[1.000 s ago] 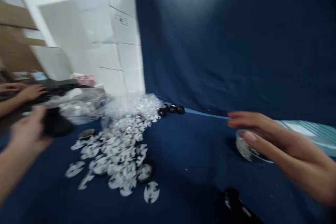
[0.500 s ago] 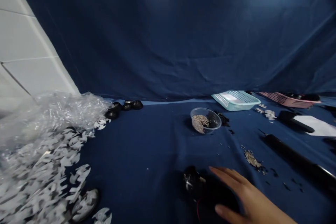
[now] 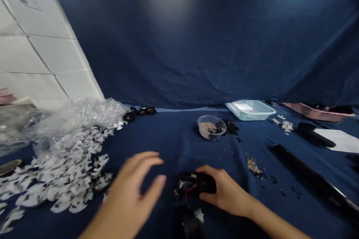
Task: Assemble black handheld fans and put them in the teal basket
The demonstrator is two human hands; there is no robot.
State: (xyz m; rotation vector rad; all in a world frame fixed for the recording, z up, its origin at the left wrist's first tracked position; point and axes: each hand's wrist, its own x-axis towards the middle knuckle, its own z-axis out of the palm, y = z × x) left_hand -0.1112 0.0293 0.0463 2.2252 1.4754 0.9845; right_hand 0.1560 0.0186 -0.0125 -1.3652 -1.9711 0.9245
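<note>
My right hand (image 3: 217,188) grips a black plastic housing (image 3: 206,183) just above the blue cloth, thumb on the near side and fingers over the far side. Its left end is glossy, with a thin red wire (image 3: 187,194) running down from it. Below lies another black piece (image 3: 193,226) with a small pale part on it, cut off by the lower edge. My left hand (image 3: 137,186), smeared by motion, hovers left of the housing. Its thumb and fingers are apart, with nothing between them.
Grey-white plastic pieces (image 3: 75,171) and clear plastic bags (image 3: 86,114) cover the left. A clear bowl (image 3: 200,130) of small screws stands ahead. To the right are a long black electric screwdriver (image 3: 308,175), loose screws (image 3: 253,165), a turquoise basket (image 3: 249,116) and a pink basket (image 3: 316,112).
My right hand has closed on the black housing, which it hovered over before. My left hand has come into view from below. The camera has turned slightly left.
</note>
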